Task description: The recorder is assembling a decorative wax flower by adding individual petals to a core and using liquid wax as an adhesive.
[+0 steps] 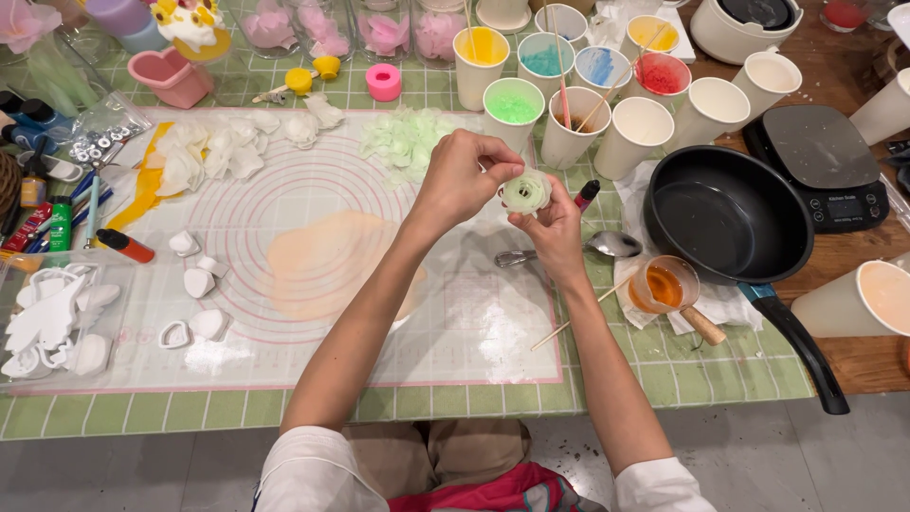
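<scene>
Both hands meet above the translucent silicone mat with pink rings (pixel 313 313) on the green-gridded tabletop (pixel 664 365). The right hand (pixel 559 232) cradles a small pale green layered wax flower (pixel 525 192), its grip clamped around the base. The left hand (pixel 460 175) pinches the flower's upper edge, fingertips together. Paper cups of coloured wax (pixel 513 106) stand just behind.
</scene>
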